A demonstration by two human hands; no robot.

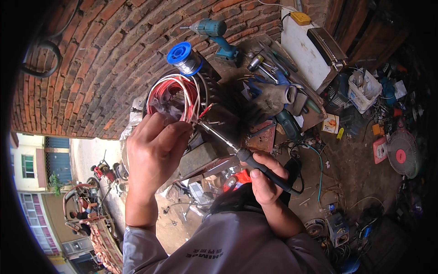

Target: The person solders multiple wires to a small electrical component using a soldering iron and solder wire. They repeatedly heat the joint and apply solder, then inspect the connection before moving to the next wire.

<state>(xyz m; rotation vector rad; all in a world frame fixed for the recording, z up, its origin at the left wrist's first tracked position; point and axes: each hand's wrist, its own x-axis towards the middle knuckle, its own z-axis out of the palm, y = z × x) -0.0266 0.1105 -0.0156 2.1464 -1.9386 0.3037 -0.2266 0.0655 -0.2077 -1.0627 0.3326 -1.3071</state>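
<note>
My right hand [267,176] is wrapped around the dark handle of a soldering iron [242,154]. The iron's metal shaft slants up and left, its tip close to the wire ends beside my left fingertips. My left hand [157,148] is closed in a pinch where several wires [193,109] meet; which strands lie between the fingers is partly hidden. Just beyond it sits a coil of red and white wire [171,86], with pale smoke over its middle. Above the coil stands a blue spool of solder wire [183,58]. Red wire ends [206,109] stick out near the tip.
A teal power drill [212,34], grey work gloves [276,97] and hand tools, including a hammer [256,63], crowd the bench beyond. To the right are a white basket [364,89] and a fan [404,154]. A brick wall [100,59] rises at the left.
</note>
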